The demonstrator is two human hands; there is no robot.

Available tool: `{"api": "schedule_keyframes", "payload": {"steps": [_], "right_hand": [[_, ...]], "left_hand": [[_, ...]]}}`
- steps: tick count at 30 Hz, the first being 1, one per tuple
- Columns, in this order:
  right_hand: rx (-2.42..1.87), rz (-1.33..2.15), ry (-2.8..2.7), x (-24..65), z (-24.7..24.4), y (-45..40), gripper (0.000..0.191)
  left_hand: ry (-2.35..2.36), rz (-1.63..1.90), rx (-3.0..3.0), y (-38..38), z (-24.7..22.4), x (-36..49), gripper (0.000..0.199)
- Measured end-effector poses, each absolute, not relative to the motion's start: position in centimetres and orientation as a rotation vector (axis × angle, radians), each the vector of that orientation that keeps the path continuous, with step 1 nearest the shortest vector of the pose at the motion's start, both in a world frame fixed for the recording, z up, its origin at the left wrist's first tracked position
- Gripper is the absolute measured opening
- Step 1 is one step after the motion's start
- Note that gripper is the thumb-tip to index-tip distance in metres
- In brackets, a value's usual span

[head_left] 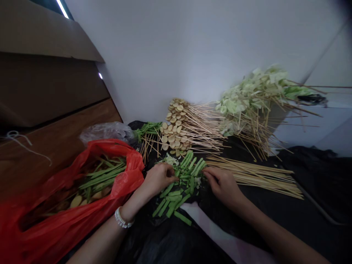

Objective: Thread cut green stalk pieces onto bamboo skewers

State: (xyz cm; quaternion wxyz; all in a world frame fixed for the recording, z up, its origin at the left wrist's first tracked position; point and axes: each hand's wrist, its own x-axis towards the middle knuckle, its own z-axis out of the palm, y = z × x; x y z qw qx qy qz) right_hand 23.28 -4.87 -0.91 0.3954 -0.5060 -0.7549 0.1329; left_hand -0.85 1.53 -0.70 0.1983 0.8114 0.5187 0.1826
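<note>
Cut green bean pieces (176,200) lie in a loose pile on black plastic between my two hands. My left hand (159,178), with a beaded bracelet (123,219) on its wrist, is at the pile's left side, thumb and fingers pinched together at the beans. On the opposite side, my right hand (224,184) has its thumb and fingers closed at the end of a row of bean pieces (198,167). What either pinch holds is too small to make out. Bamboo skewers (255,176) lie spread just beyond my right hand.
At left an open red plastic bag (121,198) contains long green beans (106,174) and some potato slices. Skewered potato slices (174,137) are stacked against the white wall (165,55). Skewered cabbage leaves (247,93) stand heaped at back right. Clear plastic (107,132) lies behind the bag.
</note>
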Motion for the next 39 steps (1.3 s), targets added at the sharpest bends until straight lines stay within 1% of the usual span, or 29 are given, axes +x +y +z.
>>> {"api": "schedule_keyframes", "payload": {"steps": [4, 7, 10, 14, 17, 19, 23, 25, 33, 39], "right_hand": [[-1.286, 0.347, -1.939, 23.3, -1.0, -4.9, 0.023], [-1.288, 0.348, -1.936, 23.2, -1.0, -4.8, 0.022], [-1.283, 0.352, -1.931, 23.2, -1.0, -4.8, 0.023], [-1.269, 0.349, -1.949, 23.2, -1.1, -4.8, 0.023], [-1.276, 0.358, -1.961, 23.2, -1.2, -4.8, 0.023], [-1.281, 0.376, -1.973, 23.1, -1.1, -4.9, 0.023], [-1.27, 0.4, -2.015, 22.9, -0.9, -5.1, 0.024], [-1.263, 0.402, -2.028, 22.8, -0.9, -5.2, 0.025], [-1.26, 0.423, -2.031, 22.7, -1.1, -5.2, 0.024], [-1.256, 0.426, -2.03, 22.6, -1.2, -5.3, 0.023]], "left_hand": [[1.453, 0.577, 2.305, 1.3, -0.7, -0.6, 0.008], [1.403, 0.625, 2.266, 1.3, -0.4, -0.5, 0.006], [1.347, 0.709, 2.178, 1.5, -0.1, -0.5, 0.009], [1.291, 0.926, 1.96, 1.8, 0.3, -0.5, 0.022], [1.226, 1.085, 1.729, 2.0, 0.2, -0.3, 0.021], [1.173, 1.126, 1.508, 2.1, 0.2, -0.2, 0.022], [1.01, 1.079, 1.001, 2.0, 0.2, 0.1, 0.028], [0.95, 1.041, 0.863, 1.9, 0.2, 0.2, 0.029], [0.891, 0.983, 0.761, 1.8, 0.4, 0.3, 0.026], [0.887, 0.987, 0.778, 1.8, 0.2, 0.2, 0.028]]}}
